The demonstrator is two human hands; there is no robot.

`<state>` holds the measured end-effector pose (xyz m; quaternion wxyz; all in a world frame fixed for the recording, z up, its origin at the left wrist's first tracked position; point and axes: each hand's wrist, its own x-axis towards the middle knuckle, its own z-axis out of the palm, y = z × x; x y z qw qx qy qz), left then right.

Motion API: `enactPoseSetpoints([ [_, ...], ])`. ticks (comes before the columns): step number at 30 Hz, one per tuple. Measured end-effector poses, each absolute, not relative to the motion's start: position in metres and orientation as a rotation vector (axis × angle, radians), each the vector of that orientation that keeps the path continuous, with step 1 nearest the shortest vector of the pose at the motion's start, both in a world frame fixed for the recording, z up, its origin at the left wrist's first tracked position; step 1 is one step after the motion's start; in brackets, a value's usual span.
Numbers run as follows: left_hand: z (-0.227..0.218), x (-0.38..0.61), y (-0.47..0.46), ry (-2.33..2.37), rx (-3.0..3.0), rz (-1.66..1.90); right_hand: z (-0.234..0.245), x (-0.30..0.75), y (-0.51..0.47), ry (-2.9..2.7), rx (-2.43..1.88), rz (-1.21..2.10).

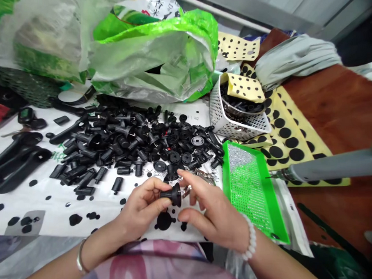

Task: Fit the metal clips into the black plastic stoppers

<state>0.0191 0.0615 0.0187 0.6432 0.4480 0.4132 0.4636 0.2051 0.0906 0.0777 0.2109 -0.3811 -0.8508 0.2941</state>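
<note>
My left hand [142, 207] pinches a small black plastic part [171, 194] between thumb and fingers. The part is a short cylinder with a flared, cup-like end turned toward my right hand, and a thin metal bit shows at that end. Close beside it, my right hand [212, 210] has its thumb and index finger spread apart. Its other fingers curl partly out of sight. Just beyond the hands lies a large heap of similar black plastic parts [121, 140], with round black discs [174, 157] at its near right edge.
A green tray [271, 201] of small shiny pieces sits right of my hands, with a grey screwdriver-like tool [332, 166] jutting in above it. Behind are a white basket [218, 116] and green plastic bags [152, 64]. Black handles [21, 169] lie at left.
</note>
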Motion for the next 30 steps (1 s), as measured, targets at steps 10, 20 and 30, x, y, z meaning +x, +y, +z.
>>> enactPoseSetpoints([
  [10, 0.024, 0.018, 0.06, 0.984, 1.185, 1.034, 0.058, 0.2, 0.083, -2.325, -1.004, 0.846],
  [20, 0.018, 0.014, 0.055, 1.017, 1.328, 1.018, 0.053, 0.181, 0.076, -1.634, -1.165, 1.628],
  [30, 0.06, -0.041, 0.111, 1.551, 1.72, 1.3, 0.044, 0.197, 0.066, -1.661, -1.116, 1.458],
])
